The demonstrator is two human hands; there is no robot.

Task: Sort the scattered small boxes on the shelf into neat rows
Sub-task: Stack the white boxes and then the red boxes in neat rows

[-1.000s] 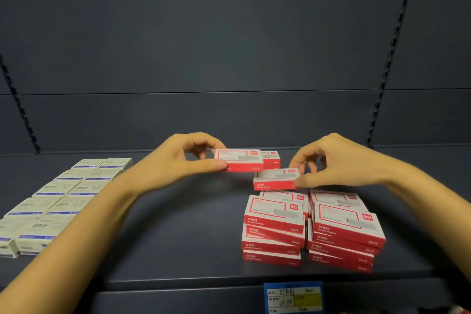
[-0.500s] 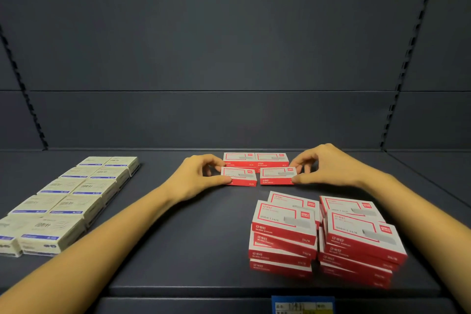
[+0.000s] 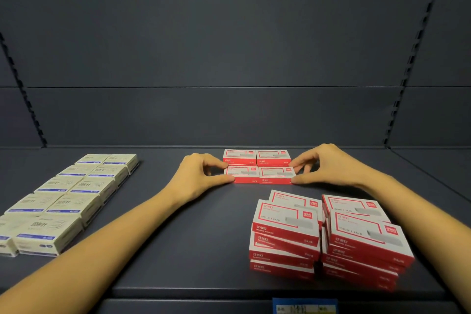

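Dark shelf (image 3: 178, 250). Left hand (image 3: 201, 176), right hand (image 3: 328, 168) pinching front red boxes (image 3: 260, 175); loose piles (image 3: 326, 239) at five o'clock, nearer right.

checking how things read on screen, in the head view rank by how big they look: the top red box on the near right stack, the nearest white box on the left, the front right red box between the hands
1. Top red box and nearest white box: look alike, unranked; both near the camera.
2. Front right red box: smallest, but farther back.
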